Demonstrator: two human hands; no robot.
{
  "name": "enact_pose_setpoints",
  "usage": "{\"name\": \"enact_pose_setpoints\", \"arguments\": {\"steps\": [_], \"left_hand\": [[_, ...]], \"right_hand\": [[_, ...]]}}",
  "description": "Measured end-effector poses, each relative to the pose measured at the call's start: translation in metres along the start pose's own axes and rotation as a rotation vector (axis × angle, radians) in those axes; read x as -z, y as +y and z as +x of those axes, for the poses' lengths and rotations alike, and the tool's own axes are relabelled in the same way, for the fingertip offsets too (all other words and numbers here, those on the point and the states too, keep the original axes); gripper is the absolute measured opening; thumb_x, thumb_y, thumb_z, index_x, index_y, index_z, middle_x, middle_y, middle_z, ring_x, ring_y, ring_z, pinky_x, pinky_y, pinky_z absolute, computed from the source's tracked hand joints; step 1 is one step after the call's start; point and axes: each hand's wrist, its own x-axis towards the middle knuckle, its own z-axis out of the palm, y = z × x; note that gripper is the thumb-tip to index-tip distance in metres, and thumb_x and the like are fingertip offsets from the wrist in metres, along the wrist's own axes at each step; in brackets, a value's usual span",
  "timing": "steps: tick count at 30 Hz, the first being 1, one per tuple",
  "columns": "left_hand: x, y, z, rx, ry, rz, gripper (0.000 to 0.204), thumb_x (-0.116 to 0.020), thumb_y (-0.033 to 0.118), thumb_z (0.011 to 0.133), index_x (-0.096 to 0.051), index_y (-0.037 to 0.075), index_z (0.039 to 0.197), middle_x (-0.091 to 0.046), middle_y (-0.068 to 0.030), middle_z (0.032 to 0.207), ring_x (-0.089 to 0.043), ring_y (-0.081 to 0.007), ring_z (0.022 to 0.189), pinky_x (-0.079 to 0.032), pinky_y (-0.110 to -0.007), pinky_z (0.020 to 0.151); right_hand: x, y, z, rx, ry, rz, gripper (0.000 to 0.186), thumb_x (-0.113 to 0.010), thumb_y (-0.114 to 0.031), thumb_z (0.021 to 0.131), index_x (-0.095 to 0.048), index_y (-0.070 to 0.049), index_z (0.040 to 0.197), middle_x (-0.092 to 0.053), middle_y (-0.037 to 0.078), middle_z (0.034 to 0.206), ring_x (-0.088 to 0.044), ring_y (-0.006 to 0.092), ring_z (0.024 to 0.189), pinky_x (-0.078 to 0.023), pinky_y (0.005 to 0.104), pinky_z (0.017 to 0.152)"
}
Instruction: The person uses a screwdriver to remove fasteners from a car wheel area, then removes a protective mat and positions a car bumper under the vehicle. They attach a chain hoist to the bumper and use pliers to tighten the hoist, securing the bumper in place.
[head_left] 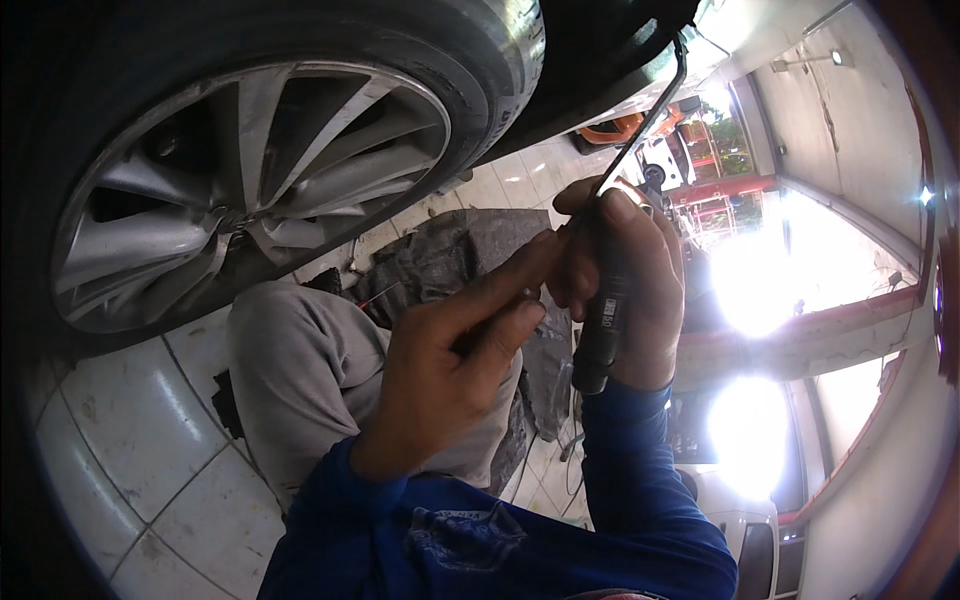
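Observation:
My right hand [645,270] is closed around a tool's black cylindrical handle [598,345], whose butt points down toward me. From the top of that hand a long thin dark rod [645,125] runs up and right to the car's underside, bent near its far end. Whether rod and handle are one piece is hidden by the fingers. My left hand [440,360] reaches in from the left, its index finger touching or nearly touching the right fingers. A tiny pale, shiny bit shows between its thumb and index finger, too small to name.
A car wheel with silver spokes [245,175] and a black tyre [500,60] fills the upper left. Below my hands lies a grey crumpled sheet [450,250] on white floor tiles [130,440]. A thin red tool [380,293] rests near my knee. Other vehicles stand at the right.

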Motion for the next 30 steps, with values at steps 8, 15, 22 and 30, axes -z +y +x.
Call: {"name": "enact_pose_setpoints", "arguments": {"steps": [8,15,22,30], "left_hand": [[0.006,0.043,-0.006,0.325,-0.067,-0.424,0.048,-0.058,0.008,0.104,-0.051,0.008,0.151,-0.062,0.0017,0.080,-0.050,-0.0002,0.063,-0.043,-0.018,0.058],[-0.033,0.026,-0.012,0.078,0.102,-0.100,0.046,-0.059,0.013,0.105,-0.052,0.009,0.151,-0.055,0.0069,0.075,-0.042,0.0008,0.061,-0.037,-0.018,0.055],[-0.052,0.017,-0.018,0.163,0.070,-0.285,0.050,-0.057,0.018,0.107,-0.045,0.014,0.155,-0.054,0.0038,0.075,-0.043,0.0000,0.053,-0.036,-0.018,0.044],[-0.118,-0.037,-0.008,-0.077,0.102,-0.526,0.052,-0.050,0.014,0.110,-0.038,0.020,0.159,-0.052,0.0045,0.073,-0.041,0.0008,0.052,-0.037,-0.018,0.042]], "right_hand": [[-0.002,-0.014,-0.002,0.020,-0.025,-0.057,0.042,-0.059,-0.035,0.100,-0.067,0.005,0.104,-0.055,0.004,0.059,-0.050,0.0102,0.047,-0.038,0.0236,0.048],[0.007,-0.021,0.000,0.046,-0.043,-0.075,0.038,-0.062,-0.033,0.098,-0.069,0.004,0.100,-0.058,0.004,0.060,-0.052,0.0098,0.049,-0.038,0.0233,0.049],[0.032,-0.023,-0.005,0.020,-0.164,-0.140,0.036,-0.062,-0.032,0.099,-0.070,0.003,0.103,-0.058,0.003,0.061,-0.051,0.0088,0.049,-0.037,0.0225,0.047],[0.055,-0.030,-0.015,0.078,-0.050,-0.137,0.036,-0.063,-0.027,0.097,-0.070,0.006,0.109,-0.054,0.002,0.057,-0.048,0.0085,0.047,-0.039,0.0225,0.048]]}}
